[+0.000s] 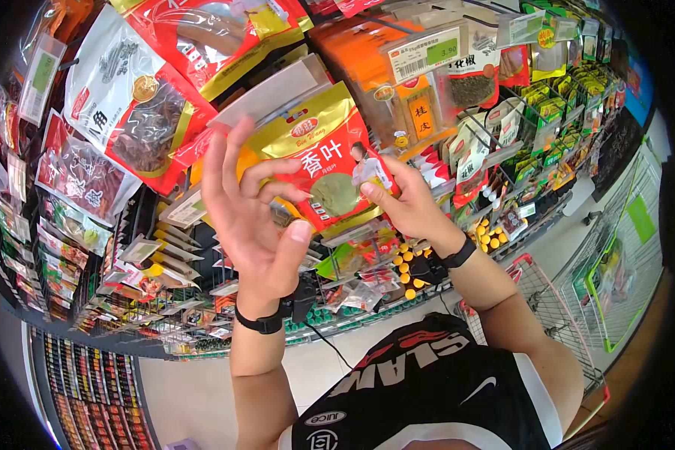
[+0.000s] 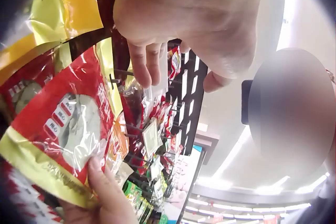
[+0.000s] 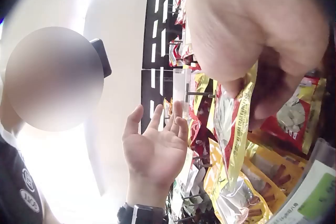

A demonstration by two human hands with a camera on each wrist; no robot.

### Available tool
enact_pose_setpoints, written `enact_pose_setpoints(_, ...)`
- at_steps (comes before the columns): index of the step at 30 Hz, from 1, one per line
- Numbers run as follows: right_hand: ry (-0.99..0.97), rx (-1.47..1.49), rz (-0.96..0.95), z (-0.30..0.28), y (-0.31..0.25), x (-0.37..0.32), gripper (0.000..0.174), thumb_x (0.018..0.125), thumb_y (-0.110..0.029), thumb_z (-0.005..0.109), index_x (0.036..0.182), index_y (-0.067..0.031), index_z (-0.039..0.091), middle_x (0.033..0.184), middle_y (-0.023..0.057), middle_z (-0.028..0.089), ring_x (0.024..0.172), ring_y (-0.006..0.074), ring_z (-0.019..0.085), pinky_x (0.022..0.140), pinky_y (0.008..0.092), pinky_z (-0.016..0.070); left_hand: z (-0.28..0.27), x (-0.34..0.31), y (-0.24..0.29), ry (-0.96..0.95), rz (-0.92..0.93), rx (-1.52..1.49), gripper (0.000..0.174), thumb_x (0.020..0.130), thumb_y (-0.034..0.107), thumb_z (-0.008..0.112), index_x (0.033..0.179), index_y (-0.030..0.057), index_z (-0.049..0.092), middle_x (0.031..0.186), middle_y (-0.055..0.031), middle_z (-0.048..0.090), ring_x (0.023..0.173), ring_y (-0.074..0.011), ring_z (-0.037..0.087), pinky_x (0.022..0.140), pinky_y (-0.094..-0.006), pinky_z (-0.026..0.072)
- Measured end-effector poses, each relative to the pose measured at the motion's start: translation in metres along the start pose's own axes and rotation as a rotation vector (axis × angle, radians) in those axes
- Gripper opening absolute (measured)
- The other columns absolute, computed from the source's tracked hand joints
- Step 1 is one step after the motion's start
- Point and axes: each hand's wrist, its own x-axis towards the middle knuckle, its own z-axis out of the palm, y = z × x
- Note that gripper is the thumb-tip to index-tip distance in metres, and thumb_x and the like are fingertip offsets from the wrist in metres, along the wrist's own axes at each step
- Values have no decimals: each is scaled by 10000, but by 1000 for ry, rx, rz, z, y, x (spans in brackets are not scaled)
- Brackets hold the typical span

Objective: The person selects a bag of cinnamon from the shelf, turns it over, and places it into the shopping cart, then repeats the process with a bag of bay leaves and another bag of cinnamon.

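A red and gold bag of bay leaves (image 1: 336,191) hangs upright among the shelf packets in the head view. My right hand (image 1: 412,206) pinches its right edge, thumb on the front. In the left wrist view the same bag (image 2: 79,116) shows its clear window of pale leaves, with the right thumb (image 2: 100,176) along its edge. My left hand (image 1: 255,217) is raised to the left of the bag, palm turned up, fingers spread and slightly bent, holding nothing. Its fingertips overlap a clear label holder (image 2: 160,79) in the left wrist view. The right wrist view shows that open palm (image 3: 155,153).
A large white and red spice bag (image 1: 139,105) hangs at left. Orange cinnamon bags (image 1: 420,112) and a price tag (image 1: 427,54) are at right. Metal hooks (image 3: 199,94) stick out from the rack. A shopping cart (image 1: 547,307) stands behind the right arm.
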Motion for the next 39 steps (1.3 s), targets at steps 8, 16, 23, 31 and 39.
enact_pose_setpoints(8, 304, 47, -115, 19, -12, 17, 413, 979, -43, 646, 1384, 0, 576, 1229, 103, 689, 1122, 192, 668, 1005, 344, 502, 7, -7, -16, -57, 96, 68, 862, 823, 176, 767, 1553, 39, 331, 1634, -243, 245, 1147, -265, 631, 830, -326, 560)
enact_pose_setpoints(16, 135, -447, -317, 16, 8, 43, 468, 936, -115, 658, 1394, -53, 580, 1266, 237, 675, 1129, 419, 663, 959, 480, 537, 27, -49, -41, -138, 80, 191, 617, 879, 227, 742, 1398, 4, 493, 1620, -226, 252, 1149, -269, 635, 824, -339, 562)
enact_pose_setpoints(23, -40, -520, 31, 16, -2, 60, 715, 860, -239, 729, 1489, -47, 449, 1292, 286, 639, 1136, 501, 615, 994, 526, 500, 59, -104, -53, -222, 1, 234, 477, 848, 203, 757, 1261, 17, 608, 1569, -280, 318, 952, -230, 661, 845, -352, 540)
enact_pose_setpoints(31, -104, -406, -2, 18, 0, 8, 870, 862, -260, 745, 1617, -234, 313, 1493, 199, 532, 839, 350, 700, 794, 433, 556, 63, -148, -46, -276, -46, 97, 361, 806, 80, 789, 1143, 41, 666, 1496, -258, 345, 1043, -313, 671, 843, -415, 593)
enact_pose_setpoints(39, -406, -62, 74, -47, -34, -97, 375, 985, -202, 666, 1325, -46, 638, 1051, 140, 736, 849, 263, 723, 701, 354, 580, 61, -190, -44, -362, -134, 20, 190, 904, 180, 705, 902, 10, 619, 860, -152, 656, 782, -264, 639, 755, -392, 533)
